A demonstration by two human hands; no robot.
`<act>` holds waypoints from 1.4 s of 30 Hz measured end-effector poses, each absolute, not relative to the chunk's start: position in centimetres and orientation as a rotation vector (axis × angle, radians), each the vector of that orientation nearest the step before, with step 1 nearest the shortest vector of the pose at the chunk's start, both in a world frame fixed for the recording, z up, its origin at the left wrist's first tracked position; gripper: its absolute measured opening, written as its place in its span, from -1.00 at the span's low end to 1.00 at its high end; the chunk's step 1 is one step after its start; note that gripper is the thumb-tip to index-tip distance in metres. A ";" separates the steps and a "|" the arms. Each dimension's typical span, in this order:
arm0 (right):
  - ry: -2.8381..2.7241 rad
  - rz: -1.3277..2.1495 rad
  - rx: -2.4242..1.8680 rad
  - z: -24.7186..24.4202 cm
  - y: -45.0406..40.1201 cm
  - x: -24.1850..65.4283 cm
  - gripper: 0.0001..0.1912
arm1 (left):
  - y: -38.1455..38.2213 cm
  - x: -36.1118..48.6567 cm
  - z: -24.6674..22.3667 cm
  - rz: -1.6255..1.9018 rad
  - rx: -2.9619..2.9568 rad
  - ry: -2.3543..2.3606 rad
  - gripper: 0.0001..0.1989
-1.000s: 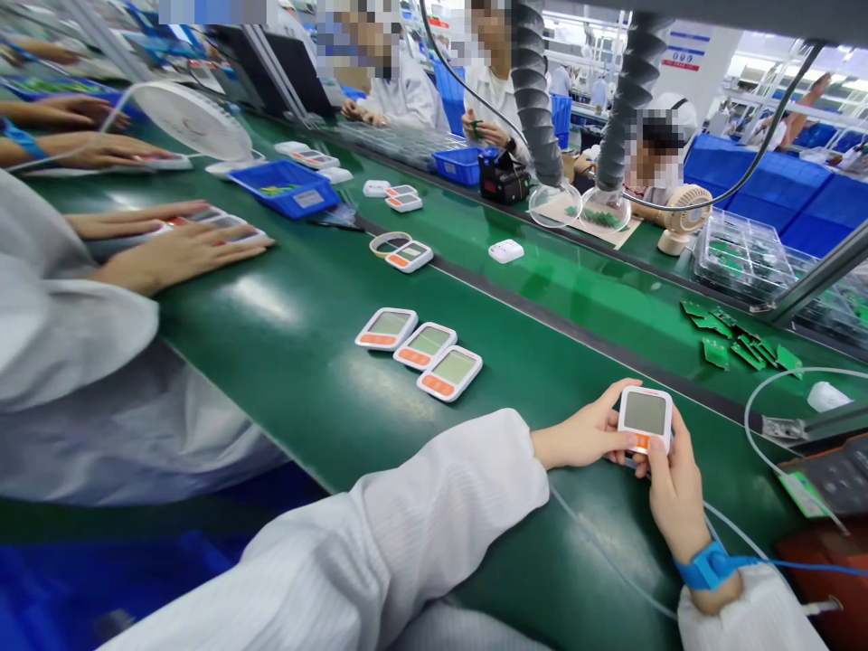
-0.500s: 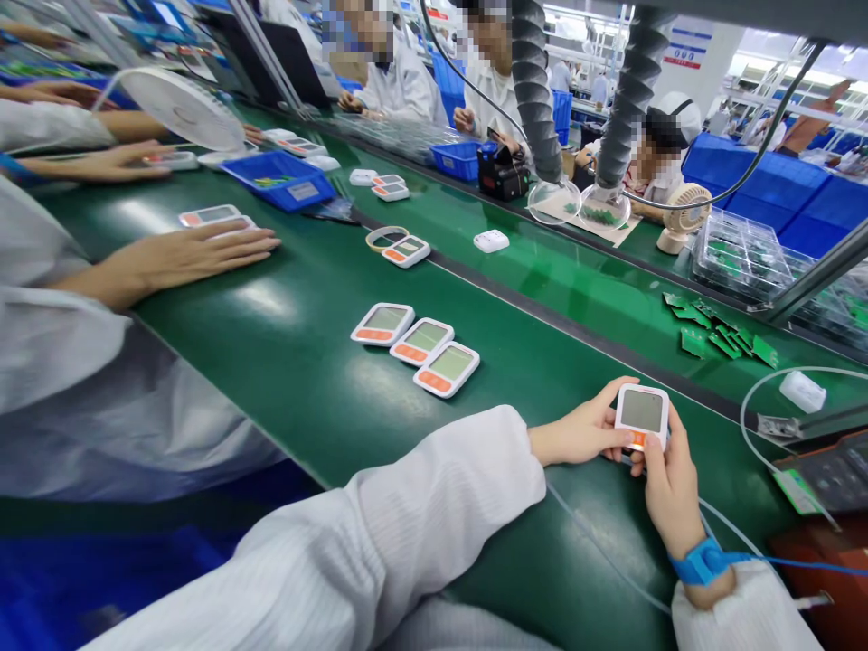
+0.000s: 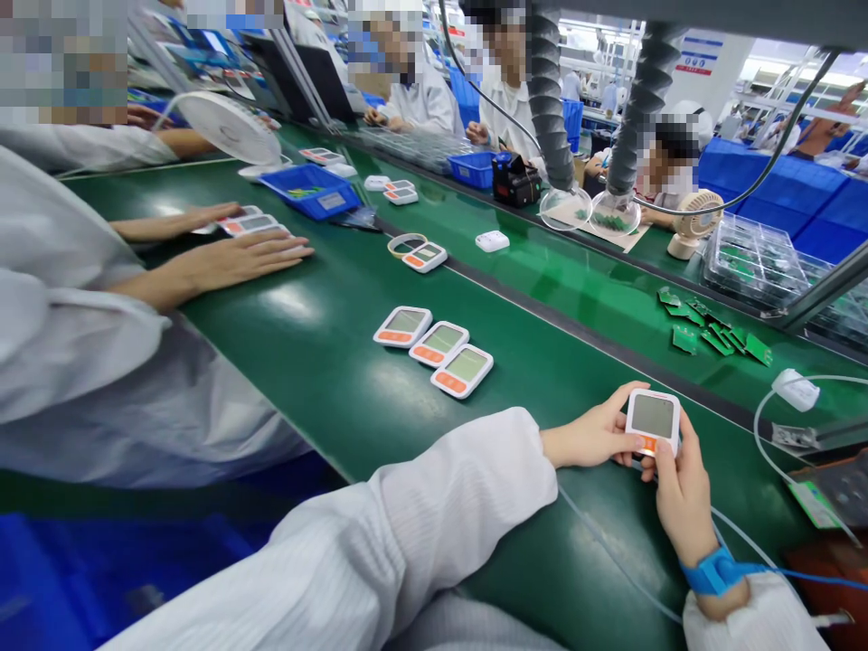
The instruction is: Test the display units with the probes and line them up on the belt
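A small white electronic device with a blank grey screen and orange buttons is held above the green bench, its screen facing up toward me. My left hand grips its left side, thumb at the orange buttons and fingers partly hidden behind. From the right, my right hand closes on it too, the thumb over the lower button area. A blue wrist strap with a cord circles my right wrist. Left of my hands, three similar devices lie overlapping in a row, screens up.
A co-worker's hands rest by more devices at left. Beyond the dark strip, a green belt carries a white case and several circuit boards. A blue tray, a small fan and two grey hoses stand farther off.
My view has shifted slightly left. The white case and circuit boards on the belt have moved left relative to the bench. A co-worker's far hand has come to the devices. My grip looks the same.
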State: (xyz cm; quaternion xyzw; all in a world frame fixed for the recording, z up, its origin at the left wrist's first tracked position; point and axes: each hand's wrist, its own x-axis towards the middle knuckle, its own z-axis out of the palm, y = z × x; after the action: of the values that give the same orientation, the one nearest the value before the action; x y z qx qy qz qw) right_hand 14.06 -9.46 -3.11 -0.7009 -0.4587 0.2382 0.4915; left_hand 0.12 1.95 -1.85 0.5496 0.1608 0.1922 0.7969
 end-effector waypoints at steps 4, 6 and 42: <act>-1.109 0.606 -1.706 -2.8 -9.5 13.9 -0.33 | 1.9 0.1 -1.9 0.417 1.182 0.350 -0.04; -1.108 0.623 -1.707 -2.7 -9.5 13.8 -0.33 | 1.9 0.1 -1.8 0.420 1.184 0.351 -0.05; -1.182 0.519 -1.768 -1.9 -9.4 13.7 -0.34 | 1.9 -0.2 -1.8 0.422 1.181 0.315 -0.01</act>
State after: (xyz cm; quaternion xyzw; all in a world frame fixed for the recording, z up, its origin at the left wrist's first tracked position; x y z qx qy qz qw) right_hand 13.72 -9.36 -1.91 -0.7176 -0.4801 0.2105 0.4585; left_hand -0.22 1.89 -1.80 0.5502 0.1466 0.1966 0.7983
